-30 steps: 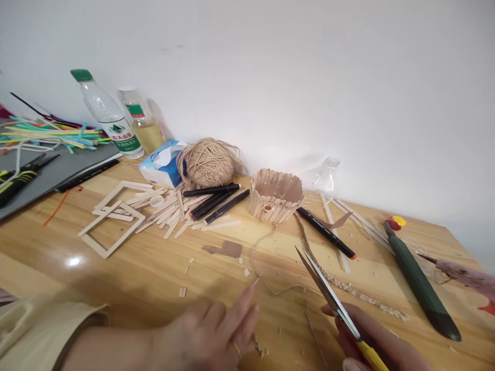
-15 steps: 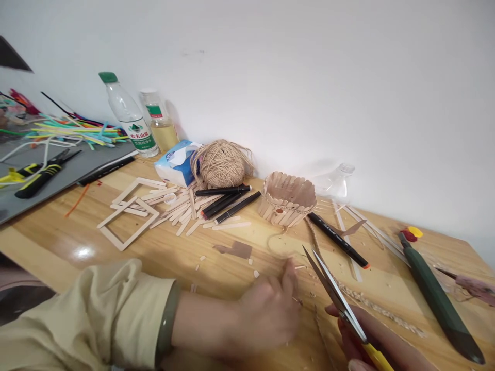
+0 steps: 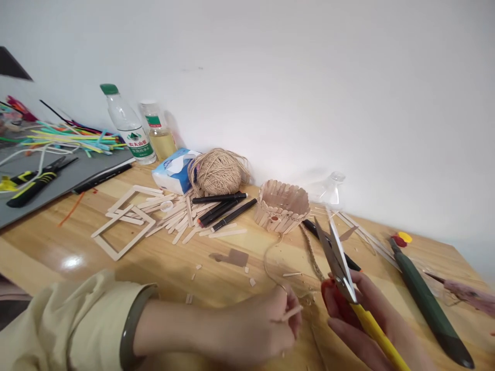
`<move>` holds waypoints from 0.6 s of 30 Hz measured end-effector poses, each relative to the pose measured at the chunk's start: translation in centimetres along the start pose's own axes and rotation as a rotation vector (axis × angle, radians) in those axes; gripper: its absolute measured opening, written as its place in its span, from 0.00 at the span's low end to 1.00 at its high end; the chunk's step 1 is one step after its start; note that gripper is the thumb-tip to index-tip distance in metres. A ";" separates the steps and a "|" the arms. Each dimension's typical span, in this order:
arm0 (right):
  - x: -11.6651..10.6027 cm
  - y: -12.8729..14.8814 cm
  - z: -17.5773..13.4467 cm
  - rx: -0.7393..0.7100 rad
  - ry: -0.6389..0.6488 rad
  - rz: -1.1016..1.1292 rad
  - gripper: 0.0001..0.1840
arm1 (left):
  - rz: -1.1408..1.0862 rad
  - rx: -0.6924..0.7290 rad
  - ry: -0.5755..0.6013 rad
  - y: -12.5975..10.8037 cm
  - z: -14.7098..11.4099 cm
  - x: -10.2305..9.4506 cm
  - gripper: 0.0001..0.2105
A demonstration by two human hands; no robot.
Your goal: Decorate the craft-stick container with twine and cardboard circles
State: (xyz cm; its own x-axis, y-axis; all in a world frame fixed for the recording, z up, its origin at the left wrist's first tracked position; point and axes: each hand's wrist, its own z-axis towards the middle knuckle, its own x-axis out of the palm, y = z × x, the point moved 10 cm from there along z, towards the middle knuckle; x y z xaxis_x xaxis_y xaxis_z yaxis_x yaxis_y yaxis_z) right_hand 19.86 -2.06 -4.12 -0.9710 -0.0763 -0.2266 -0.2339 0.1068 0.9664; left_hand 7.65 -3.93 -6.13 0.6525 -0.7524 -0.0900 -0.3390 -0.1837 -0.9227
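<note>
My right hand (image 3: 371, 314) holds scissors (image 3: 340, 273) with yellow handles, blades slightly apart and pointing up. Braided twine (image 3: 312, 252) runs from the basket down to beside its fingers. My left hand (image 3: 255, 324) is closed low over the table, with a thin twine (image 3: 266, 260) from the basket leading into its fingertips. A short pale strip (image 3: 288, 313), which looks like wood, shows at its curled fingers. Behind both hands stands a small basket (image 3: 266, 215) made of craft sticks, with a braid around it. A wooden splinter (image 3: 293, 274) lies between my hands.
A ball of twine (image 3: 218, 172), a tissue pack (image 3: 174, 172), bottles (image 3: 133, 134), black markers (image 3: 234, 214) and loose craft sticks (image 3: 180, 214) stand or lie behind. Stick frames (image 3: 116, 247) and pliers (image 3: 33, 188) are left; a green tool (image 3: 429, 304) lies right.
My left hand has drawn back toward me, bringing the thin twine along. My right hand with the scissors has come up slightly, nearer the braid. The view has shifted a little.
</note>
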 end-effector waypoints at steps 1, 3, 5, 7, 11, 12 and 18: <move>0.2 0.5 0.5 -0.013 0.003 0.016 0.25 | -0.127 -0.019 -0.006 0.2 0.5 0.0 0.08; 0.6 1.6 1.3 -0.045 0.018 0.028 0.25 | -0.358 -0.043 -0.033 0.3 1.5 -0.2 0.08; 1.0 2.4 1.9 -0.062 0.027 0.044 0.25 | -0.519 -0.024 -0.061 -0.1 2.2 -0.5 0.08; 1.2 2.7 2.3 -0.053 0.024 0.091 0.24 | -0.598 0.011 -0.067 -0.6 2.5 -0.7 0.06; 2.3 2.1 2.6 -0.001 0.098 0.198 0.24 | -0.586 0.055 0.020 -1.2 2.8 -0.1 0.16; 2.5 1.8 2.6 0.011 0.119 0.214 0.24 | -0.559 0.061 0.047 -1.2 2.9 0.2 0.19; 1.5 2.1 2.0 0.023 -0.020 0.170 0.24 | -0.185 0.187 -0.074 -1.9 2.8 -1.5 0.18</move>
State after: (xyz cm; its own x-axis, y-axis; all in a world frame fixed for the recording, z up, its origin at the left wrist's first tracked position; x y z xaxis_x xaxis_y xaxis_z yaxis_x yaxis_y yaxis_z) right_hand 17.85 0.07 -2.64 -0.9974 -0.0350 -0.0631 -0.0674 0.1395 0.9879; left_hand 9.22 -0.69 -5.31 0.7421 -0.6670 0.0659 -0.0829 -0.1889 -0.9785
